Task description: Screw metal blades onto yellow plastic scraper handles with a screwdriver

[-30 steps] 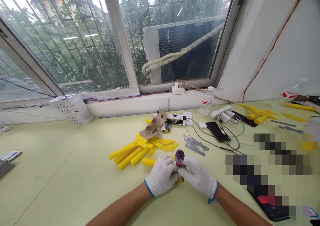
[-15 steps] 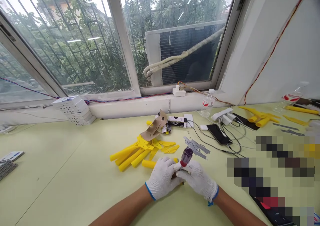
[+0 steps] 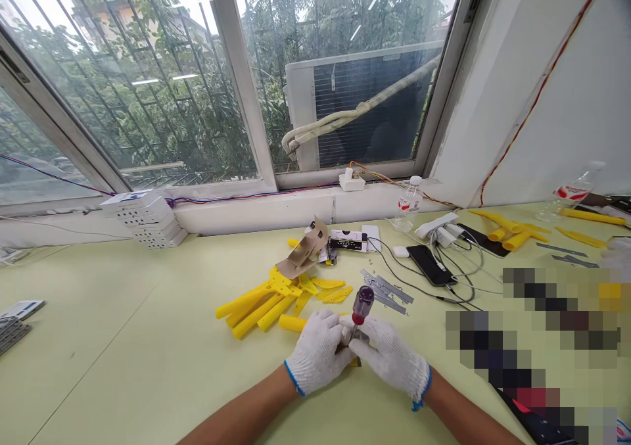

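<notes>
My left hand, in a white knit glove, is closed around a yellow part whose tube end sticks out at its left. My right hand, gloved too, is closed beside it, with its fingertips at the shaft of a screwdriver. The screwdriver stands nearly upright, its dark purple and red handle on top. Its tip is hidden between the hands. Beyond the hands lie grey metal strips with small screws. A pile of yellow parts lies to the left of them.
Behind the pile are an opened cardboard piece and a small black box. A phone with cables, a power strip and a bottle are at the back right. White boxes are stacked at the back left.
The screwdriver handle has shifted slightly left and is a little more upright. The right fingers have shifted slightly around the shaft. The left hand has hardly moved.
</notes>
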A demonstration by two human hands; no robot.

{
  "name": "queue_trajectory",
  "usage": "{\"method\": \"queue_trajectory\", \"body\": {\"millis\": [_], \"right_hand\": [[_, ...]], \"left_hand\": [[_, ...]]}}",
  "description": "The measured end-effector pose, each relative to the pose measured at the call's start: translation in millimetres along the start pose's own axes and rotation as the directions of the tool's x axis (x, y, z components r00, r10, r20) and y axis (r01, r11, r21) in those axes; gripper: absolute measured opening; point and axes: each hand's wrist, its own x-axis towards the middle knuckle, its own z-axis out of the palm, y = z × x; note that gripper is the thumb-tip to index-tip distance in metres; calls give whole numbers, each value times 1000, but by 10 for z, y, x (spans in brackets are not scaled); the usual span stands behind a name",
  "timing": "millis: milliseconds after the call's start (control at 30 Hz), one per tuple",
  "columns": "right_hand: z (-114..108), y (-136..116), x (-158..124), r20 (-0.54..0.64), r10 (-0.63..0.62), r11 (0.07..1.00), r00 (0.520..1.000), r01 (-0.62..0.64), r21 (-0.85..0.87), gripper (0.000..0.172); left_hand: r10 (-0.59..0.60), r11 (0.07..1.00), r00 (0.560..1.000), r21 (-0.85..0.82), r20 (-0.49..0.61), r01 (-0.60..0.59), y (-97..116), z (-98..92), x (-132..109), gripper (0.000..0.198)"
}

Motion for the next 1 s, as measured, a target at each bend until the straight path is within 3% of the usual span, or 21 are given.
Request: {"method": "queue_trajectory", "body": {"millis": [200, 467, 633, 800, 1000], "right_hand": [[71, 141, -75, 27, 48, 999, 998, -47, -10, 19], [59, 124, -73, 56, 11, 997, 998, -7, -76, 32], [66, 135, -92, 18, 21, 992, 1000, -18, -122, 34], [39, 113, -70, 2, 5, 991, 1000, -5, -130, 35], [-54, -77, -2, -2, 7, 993, 1000, -7, -115, 46]], "left_hand": [[-35, 999, 999, 31, 36, 34, 30, -25, 2, 14], [-44, 999, 996, 21, 77, 43, 80, -101, 18, 31], [-59, 998, 998, 25, 9, 59, 70, -39, -11, 37], [-58, 997, 996, 43, -63, 61, 56, 20, -34, 23], [-5, 999, 999, 32, -37, 6, 46, 26, -35, 15]]}}
